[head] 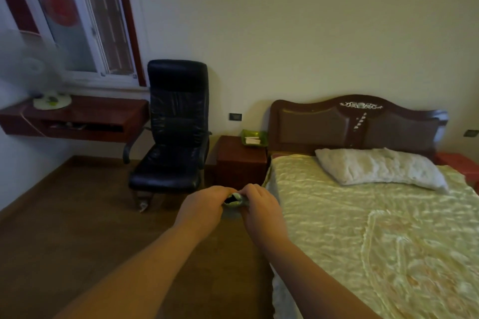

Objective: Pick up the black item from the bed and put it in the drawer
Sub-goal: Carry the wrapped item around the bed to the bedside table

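Currently, item one: the black item (230, 199), small, soft-looking, showing as a dark patch inside a pale greenish fold or wrap that I cannot identify. Location: off the bed (375, 228), held in the air above the floor (77, 228), just beside the bed's near left corner and short of the nightstand (241, 160).

Item two: my left hand (204, 207). Grip clenched, fingers curled over the item's left side, thumb side hidden.

Item three: my right hand (259, 204). Grip likewise clenched, fingertips pinching the item's right edge. Both hands touch the item and nearly meet over it; how much of it each grip covers I cannot tell.

Step in hand, as I judge it: carrying the item toward a drawer. To do it well I would settle the item into one hand, keeping the fold gathered so nothing dangles or slips, and free the other hand for the drawer pull. No drawer front reads clearly; the nightstand is the nearest candidate, so I would check its face before committing.

Surroundings, outward: green tray (254, 138) on the nightstand; black chair (176, 127) to its left; pillow (381, 169) at the headboard (324, 124); wall-mounted worktop (103, 111) carrying a fan (33, 70), under the window (77, 21).
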